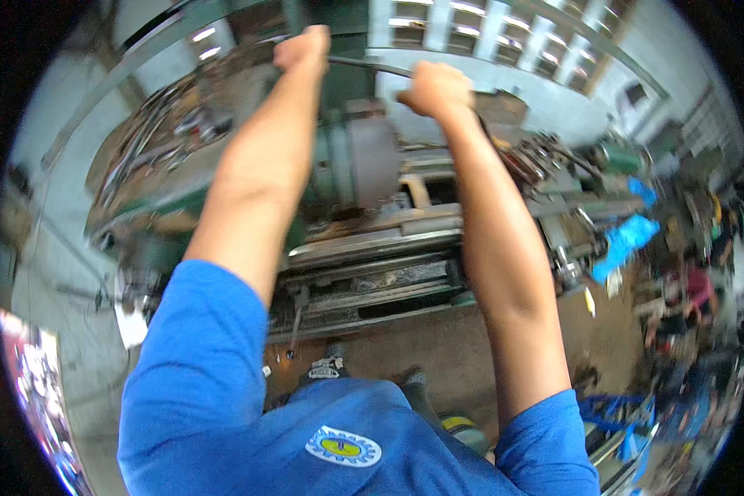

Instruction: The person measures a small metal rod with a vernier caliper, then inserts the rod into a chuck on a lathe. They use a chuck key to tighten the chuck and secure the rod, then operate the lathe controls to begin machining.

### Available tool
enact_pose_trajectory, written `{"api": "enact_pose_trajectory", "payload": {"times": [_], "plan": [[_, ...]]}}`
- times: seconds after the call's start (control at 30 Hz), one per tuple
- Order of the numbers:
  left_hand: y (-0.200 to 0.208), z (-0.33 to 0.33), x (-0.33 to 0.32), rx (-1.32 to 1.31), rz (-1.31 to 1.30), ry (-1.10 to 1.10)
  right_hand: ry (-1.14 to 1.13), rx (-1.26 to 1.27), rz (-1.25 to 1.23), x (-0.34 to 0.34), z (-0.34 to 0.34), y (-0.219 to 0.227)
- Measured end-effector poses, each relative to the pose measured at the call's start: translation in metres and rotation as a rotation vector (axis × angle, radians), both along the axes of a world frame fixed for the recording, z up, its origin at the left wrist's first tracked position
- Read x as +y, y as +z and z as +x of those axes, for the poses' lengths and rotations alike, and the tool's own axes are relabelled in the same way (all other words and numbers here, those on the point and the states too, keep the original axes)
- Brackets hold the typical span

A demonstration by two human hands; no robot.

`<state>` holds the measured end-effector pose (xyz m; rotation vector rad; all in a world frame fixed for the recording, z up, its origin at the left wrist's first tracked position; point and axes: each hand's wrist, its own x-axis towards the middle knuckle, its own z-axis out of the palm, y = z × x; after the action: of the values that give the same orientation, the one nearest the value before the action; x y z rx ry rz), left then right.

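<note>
Both arms reach up and forward over a green metal lathe [326,169]. A thin dark bar [368,65] runs between my hands above the machine, sloping slightly down to the right. My left hand [303,50] is closed in a fist at the bar's left part. Round the right part of it is wrapped my right hand [438,89], with a short dark end showing beside the fist. Just below the hands sits the lathe's large round grey chuck [372,159]. Motion smears both hands somewhat, and what the bar's left end meets is hidden.
Hand tools and metal pieces lie on the headstock top [174,136] at left. The metal lathe bed [380,241] runs across, with the carriage parts [546,161] at right. A bright blue sheet [624,245] hangs at the right end. Behind is a wall with barred windows [463,33].
</note>
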<state>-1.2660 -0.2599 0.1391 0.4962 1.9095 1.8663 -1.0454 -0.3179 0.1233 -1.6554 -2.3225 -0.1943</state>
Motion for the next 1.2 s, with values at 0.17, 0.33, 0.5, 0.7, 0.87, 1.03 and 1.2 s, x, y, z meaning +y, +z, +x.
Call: {"api": "enact_pose_trajectory", "payload": {"times": [0.17,0.33,0.5,0.7,0.87,1.03,1.2], "plan": [[-0.02,0.012,0.004,0.403,-0.07,-0.104,-0.065,-0.016,0.084,-0.02,0.02,-0.015],[-0.029,-0.006,-0.028,0.419,-0.013,-0.097,0.106,0.006,-0.098,-0.021,0.011,0.011],[-0.037,-0.016,-0.052,0.356,0.01,-0.154,0.09,-0.206,-0.015,-0.002,-0.011,0.028],[-0.03,-0.006,-0.03,0.46,0.077,-0.066,0.201,-0.475,0.13,-0.013,0.0,0.02],[-0.016,0.006,-0.017,0.401,0.094,0.04,-0.128,0.007,-0.104,-0.024,-0.003,0.006],[-0.021,0.002,-0.008,0.401,0.12,-0.057,-0.181,0.029,-0.151,-0.022,-0.006,0.009],[-0.017,-0.013,0.006,0.685,-0.114,-0.089,-0.15,-0.011,-0.057,-0.019,-0.01,0.008]]}}
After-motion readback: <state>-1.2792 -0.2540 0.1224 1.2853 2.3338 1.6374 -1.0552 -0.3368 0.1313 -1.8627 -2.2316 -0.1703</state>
